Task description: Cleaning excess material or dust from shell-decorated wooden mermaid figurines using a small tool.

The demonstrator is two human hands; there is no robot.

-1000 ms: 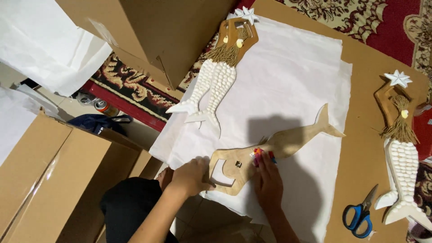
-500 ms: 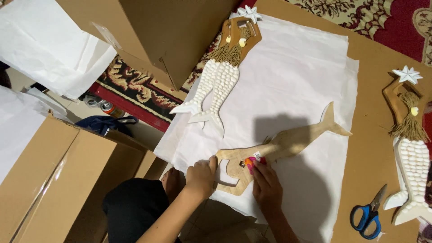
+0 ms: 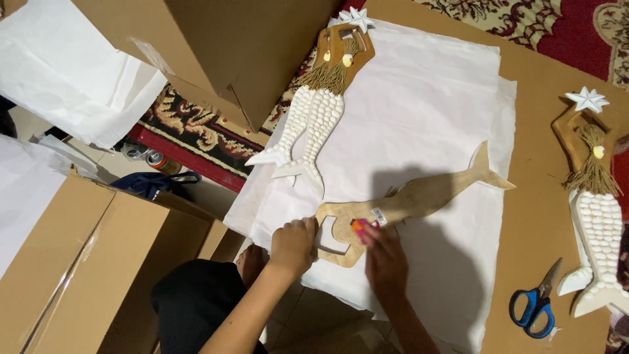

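Beneath both hands, broad white paper (image 3: 426, 118); on it, plain wooden mermaid cutout (image 3: 419, 196), back side up, tail stretching away beyond the fingers. Left hand (image 3: 293, 246) clenched on the cutout's head end. Right hand (image 3: 385, 259) blurred, fingertips pinching a small orange-pink object (image 3: 359, 227) against the wood.

3 mermaids (image 3: 413, 200), 1 scissors (image 3: 536, 306), 2 hands (image 3: 293, 246)

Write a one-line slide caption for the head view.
Both hands, left hand and right hand, hold a face-down wooden mermaid on white paper, between two shell-covered mermaids.
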